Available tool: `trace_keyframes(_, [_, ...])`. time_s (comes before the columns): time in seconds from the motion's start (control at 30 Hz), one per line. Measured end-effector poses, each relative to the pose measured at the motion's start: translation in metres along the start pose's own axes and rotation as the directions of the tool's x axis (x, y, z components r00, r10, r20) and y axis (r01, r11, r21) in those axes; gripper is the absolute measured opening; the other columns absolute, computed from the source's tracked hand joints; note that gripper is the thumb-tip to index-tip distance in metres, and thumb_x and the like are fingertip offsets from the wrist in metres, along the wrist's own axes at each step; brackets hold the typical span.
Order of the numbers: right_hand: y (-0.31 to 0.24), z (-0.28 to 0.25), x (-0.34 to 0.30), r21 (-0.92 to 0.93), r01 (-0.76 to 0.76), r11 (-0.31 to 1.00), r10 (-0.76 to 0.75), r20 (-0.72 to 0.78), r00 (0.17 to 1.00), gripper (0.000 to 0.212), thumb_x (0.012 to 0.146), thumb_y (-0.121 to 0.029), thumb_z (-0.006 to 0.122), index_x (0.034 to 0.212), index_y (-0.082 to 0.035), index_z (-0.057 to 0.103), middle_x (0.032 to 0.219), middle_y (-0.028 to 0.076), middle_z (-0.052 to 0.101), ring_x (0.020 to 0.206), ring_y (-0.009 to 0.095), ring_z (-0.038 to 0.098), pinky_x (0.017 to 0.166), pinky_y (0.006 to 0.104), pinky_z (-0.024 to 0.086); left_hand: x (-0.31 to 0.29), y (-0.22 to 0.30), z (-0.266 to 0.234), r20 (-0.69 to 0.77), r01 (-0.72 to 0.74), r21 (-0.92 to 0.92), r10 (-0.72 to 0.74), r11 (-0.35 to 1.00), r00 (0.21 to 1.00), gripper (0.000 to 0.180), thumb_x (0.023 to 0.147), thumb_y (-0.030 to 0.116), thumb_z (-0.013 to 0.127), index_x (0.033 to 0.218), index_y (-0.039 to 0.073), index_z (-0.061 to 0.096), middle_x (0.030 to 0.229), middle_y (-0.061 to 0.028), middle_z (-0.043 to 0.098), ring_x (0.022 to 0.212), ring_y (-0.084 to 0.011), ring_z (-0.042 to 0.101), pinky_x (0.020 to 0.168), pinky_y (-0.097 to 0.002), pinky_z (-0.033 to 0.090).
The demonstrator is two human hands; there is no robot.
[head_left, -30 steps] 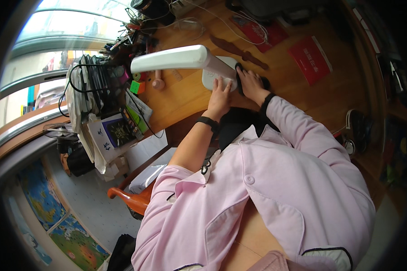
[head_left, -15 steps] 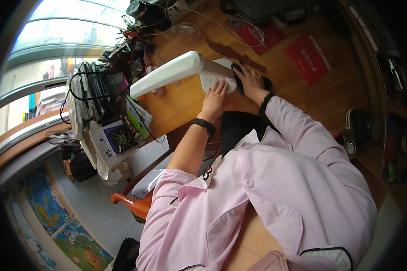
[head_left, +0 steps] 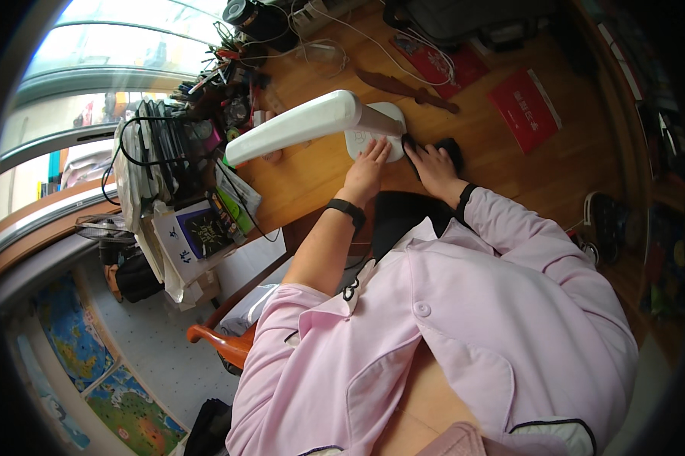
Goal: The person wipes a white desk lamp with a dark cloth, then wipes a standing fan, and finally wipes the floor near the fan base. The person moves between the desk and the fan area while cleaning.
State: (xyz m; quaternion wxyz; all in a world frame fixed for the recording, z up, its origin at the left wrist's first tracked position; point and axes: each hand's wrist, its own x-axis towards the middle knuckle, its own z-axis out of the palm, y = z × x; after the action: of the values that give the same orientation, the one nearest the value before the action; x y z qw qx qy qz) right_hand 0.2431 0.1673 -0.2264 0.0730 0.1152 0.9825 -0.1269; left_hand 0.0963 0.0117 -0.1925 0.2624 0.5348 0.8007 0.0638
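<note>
A white desk lamp (head_left: 297, 125) stands on the wooden desk, its long head reaching out to the left. On the near part of the lamp's white base (head_left: 364, 142), my left hand (head_left: 364, 176) lies with its fingers stretched out. Beside it, my right hand (head_left: 438, 173) holds a black cloth (head_left: 450, 152) against the right edge of the base. Part of the cloth sticks up between my fingers and the base, and the rest bunches out behind my hand. My palm hides some of it.
A brown wooden knife-shaped piece (head_left: 407, 89) lies beyond the lamp. Red booklets (head_left: 523, 110), white cables and a dark bag (head_left: 464, 26) occupy the far side. Stacked files and papers (head_left: 149, 163) crowd the left by the window. An orange-brown chair arm (head_left: 221, 343) is near my left elbow.
My right hand and the black cloth have slid nearer to me along the lamp base's right edge. My left hand stays on the base. The whole view has shifted slightly.
</note>
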Motion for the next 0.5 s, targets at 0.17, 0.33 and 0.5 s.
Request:
trace_keyframes(0.17, [0.003,-0.003,0.039,0.030,-0.153,0.988,0.156,-0.123,0.980,0.057,0.090,-0.011,0.049,0.146,-0.012,0.040,0.120,0.007,0.061,0.108,0.028,0.055,0.091,0.0403,0.043,-0.001,0.001,0.001,-0.010,0.002,-0.023,-0.003,1.000,1.000,0.078,0.078,-0.009,0.052,0.151,0.010,0.031,0.162,-0.0084,0.022,0.148,-0.0355,0.021,0.116,-0.0509,0.029])
trace_keyframes(0.33, [0.011,-0.006,0.036,0.012,-0.085,0.996,0.086,-0.159,0.984,0.052,0.091,-0.011,0.050,0.143,-0.012,0.045,0.115,0.006,0.063,0.108,0.028,0.056,0.095,0.0411,0.043,0.000,0.001,0.007,-0.026,0.014,-0.015,-0.014,1.000,1.000,0.079,0.077,-0.009,0.053,0.151,0.010,0.032,0.162,-0.0080,0.020,0.148,-0.0354,0.020,0.116,-0.0519,0.029])
trace_keyframes(0.5, [0.019,-0.021,0.018,0.382,-0.028,0.924,0.058,-0.067,0.996,0.054,0.083,0.002,0.050,0.136,-0.006,0.052,0.113,0.020,0.065,0.106,0.038,0.058,0.094,0.0457,0.046,0.005,-0.001,0.005,0.020,0.042,-0.032,-0.042,0.999,0.999,0.077,0.080,-0.005,0.058,0.151,0.010,0.032,0.159,-0.0130,0.025,0.146,-0.0377,0.023,0.116,-0.0490,0.029])
